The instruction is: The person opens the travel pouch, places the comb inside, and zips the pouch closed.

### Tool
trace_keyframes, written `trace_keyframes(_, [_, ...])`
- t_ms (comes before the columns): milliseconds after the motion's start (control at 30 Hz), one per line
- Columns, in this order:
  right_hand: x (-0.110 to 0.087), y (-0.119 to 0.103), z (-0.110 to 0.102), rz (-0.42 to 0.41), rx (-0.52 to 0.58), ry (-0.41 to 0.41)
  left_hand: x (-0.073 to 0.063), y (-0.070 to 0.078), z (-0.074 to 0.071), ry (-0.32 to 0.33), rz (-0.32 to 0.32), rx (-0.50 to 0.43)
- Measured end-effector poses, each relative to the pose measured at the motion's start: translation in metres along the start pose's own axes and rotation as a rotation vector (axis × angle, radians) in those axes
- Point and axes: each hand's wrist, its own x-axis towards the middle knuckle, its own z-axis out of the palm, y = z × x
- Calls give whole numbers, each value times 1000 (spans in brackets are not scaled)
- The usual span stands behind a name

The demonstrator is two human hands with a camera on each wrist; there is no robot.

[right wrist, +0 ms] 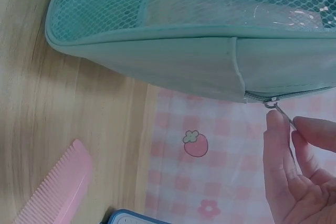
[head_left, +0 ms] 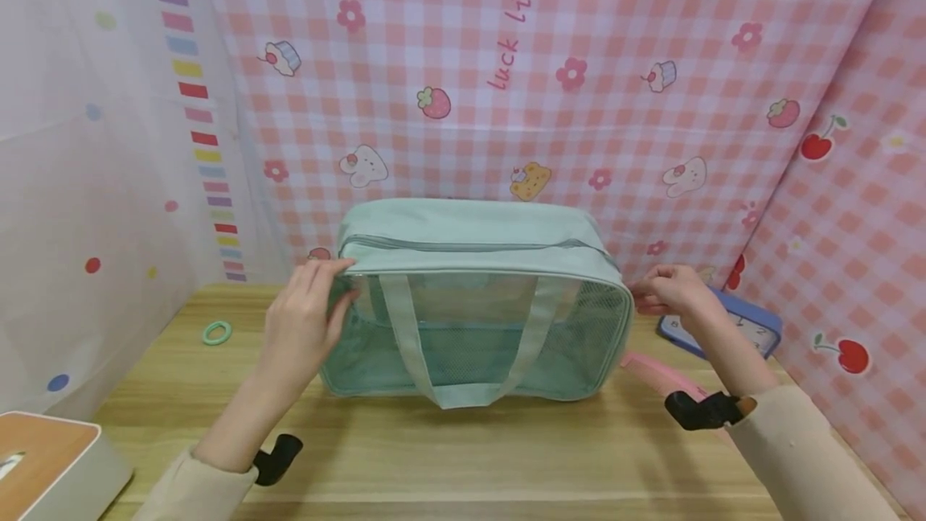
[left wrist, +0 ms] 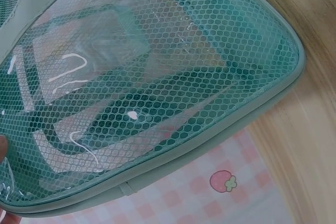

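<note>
A mint-green bag with clear and mesh panels stands upright on the table, its two front straps hanging down. Along its top runs a grey zipper. My left hand grips the bag's upper left corner, thumb in front and fingers on top. At the right end, my right hand pinches the zipper pull between thumb and fingers, as the right wrist view shows. In the left wrist view, mesh and piping fill most of the picture, with only fingertips at the left edge.
A pink comb lies right of the bag, near a blue-framed clock partly behind the right arm. On the left are a green ring and a white box with a wood-coloured top. Patterned cloth hangs behind.
</note>
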Motion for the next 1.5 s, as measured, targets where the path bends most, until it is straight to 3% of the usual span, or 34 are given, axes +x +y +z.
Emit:
trace_keyframes(233, [-1, -5, -4, 26, 101, -7, 0, 1, 0, -8, -10, -5])
trace_keyframes(567, [-11, -23, -8, -51, 185, 8, 0, 0, 0, -11, -25, 4])
trace_keyframes(1200, [-24, -45, -5, -125, 89, 84, 0, 1, 1, -5, -39, -2])
trace_keyframes(1500, [-25, -58, 0, -145, 138, 83, 0, 1, 1, -3, -45, -6])
